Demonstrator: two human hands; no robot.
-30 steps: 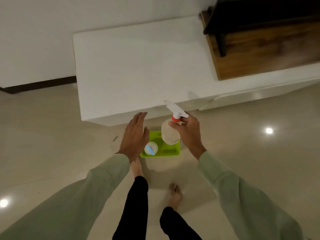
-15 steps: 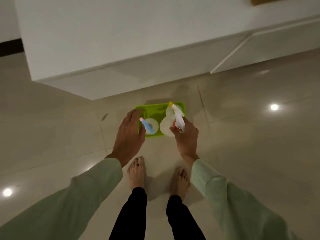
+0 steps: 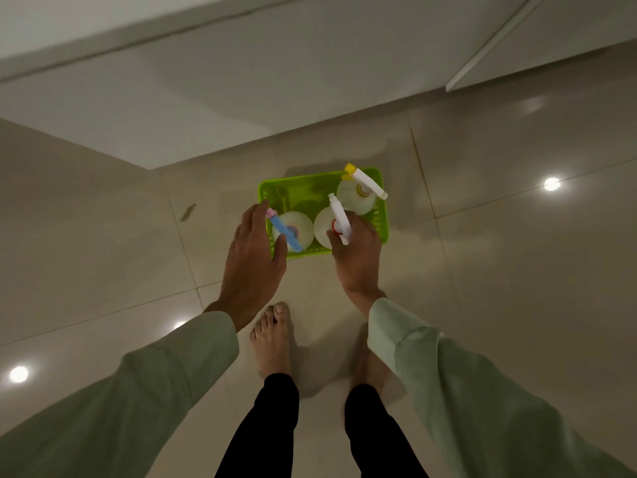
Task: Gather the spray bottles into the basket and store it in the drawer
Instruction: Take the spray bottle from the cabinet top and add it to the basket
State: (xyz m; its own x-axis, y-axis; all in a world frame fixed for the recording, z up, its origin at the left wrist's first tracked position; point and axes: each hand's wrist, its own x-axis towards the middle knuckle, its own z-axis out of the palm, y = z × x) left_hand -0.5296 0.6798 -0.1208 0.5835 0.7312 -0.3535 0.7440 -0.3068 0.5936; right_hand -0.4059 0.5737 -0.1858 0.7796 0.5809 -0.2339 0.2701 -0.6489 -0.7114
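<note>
Spray bottles, three, stand upright inside the green basket on the floor tiles: blue-nozzled bottle, red-collared bottle, yellow-nozzled bottle. My right hand grips the red-collared bottle's neck; my left hand is spread flat at the basket's left edge.

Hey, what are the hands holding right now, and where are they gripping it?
The right hand grips the red-collared spray bottle at its neck, under the trigger head. The left hand is open, holding nothing.
</note>
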